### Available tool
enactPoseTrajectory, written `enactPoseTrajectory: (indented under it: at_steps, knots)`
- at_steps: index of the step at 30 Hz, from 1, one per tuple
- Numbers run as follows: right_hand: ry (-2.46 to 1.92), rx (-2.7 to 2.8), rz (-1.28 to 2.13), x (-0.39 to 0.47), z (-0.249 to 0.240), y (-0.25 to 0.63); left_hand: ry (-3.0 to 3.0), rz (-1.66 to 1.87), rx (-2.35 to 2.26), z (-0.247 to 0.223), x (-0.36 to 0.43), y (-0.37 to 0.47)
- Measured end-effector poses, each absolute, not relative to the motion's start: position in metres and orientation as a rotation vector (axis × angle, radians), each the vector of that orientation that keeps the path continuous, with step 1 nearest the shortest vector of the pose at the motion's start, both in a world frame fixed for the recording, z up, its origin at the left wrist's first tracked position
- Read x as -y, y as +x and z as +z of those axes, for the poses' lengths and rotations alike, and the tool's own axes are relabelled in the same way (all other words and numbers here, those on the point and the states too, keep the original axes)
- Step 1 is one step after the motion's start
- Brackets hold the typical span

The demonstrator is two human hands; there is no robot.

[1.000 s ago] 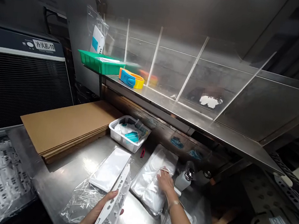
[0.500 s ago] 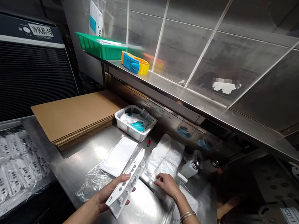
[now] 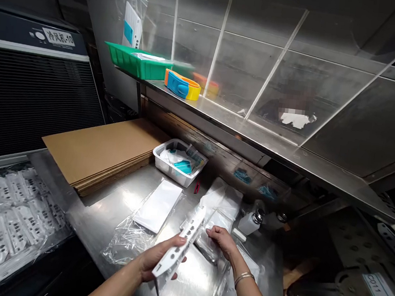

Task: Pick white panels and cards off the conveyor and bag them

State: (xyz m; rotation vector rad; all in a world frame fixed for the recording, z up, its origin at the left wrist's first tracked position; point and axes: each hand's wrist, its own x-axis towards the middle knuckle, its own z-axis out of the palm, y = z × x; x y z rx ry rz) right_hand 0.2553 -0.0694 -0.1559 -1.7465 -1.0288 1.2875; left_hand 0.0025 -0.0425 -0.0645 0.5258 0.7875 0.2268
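Observation:
A long white plastic panel (image 3: 179, 248) with a row of cut-out holes is gripped in my left hand (image 3: 156, 257), thumb on its face and fingers round the far side. It tilts upward over the metal table. My right hand (image 3: 223, 240) pinches the edge of a clear plastic bag (image 3: 211, 242) at the near end of a pile of bags (image 3: 222, 198). The panel's upper end is close to that bag; whether they touch I cannot tell. White flat sheets (image 3: 158, 205) lie left of the panel, with crumpled clear film (image 3: 124, 244) beside them.
Brown cardboard sheets (image 3: 108, 147) are stacked at the left of the table. Behind stand a white basket (image 3: 170, 169), a red cutter (image 3: 197, 187) and a pump bottle (image 3: 250, 223). A shelf (image 3: 222, 115) overhangs the back. Bagged panels (image 3: 7, 216) fill the lower left.
My left hand has brought the panel to the right, nearer the bags, and turned it more edge-on. My right hand has stayed at the bags, its fingers drawn closer together.

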Motion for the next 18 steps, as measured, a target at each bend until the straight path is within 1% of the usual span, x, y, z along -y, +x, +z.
enactPoseTrajectory:
  at_steps: [3,9,14,18]
  knots:
    - [-1.694,0.885,1.162,0.071,-0.154,0.256,0.561,0.202,-0.817,-0.074,0.045,0.022]
    - [-1.547,0.636,0.704,0.075,-0.129,0.279,0.676,0.255,-0.798,-0.088,0.041,0.015]
    - [-1.591,0.619,0.486,0.071,-0.114,0.27,0.607,0.38,-0.522,-0.065,0.037,0.023]
    - [-1.631,0.798,0.336,0.08,-0.096,0.255,0.452,0.349,-0.598,-0.042,0.039,0.058]
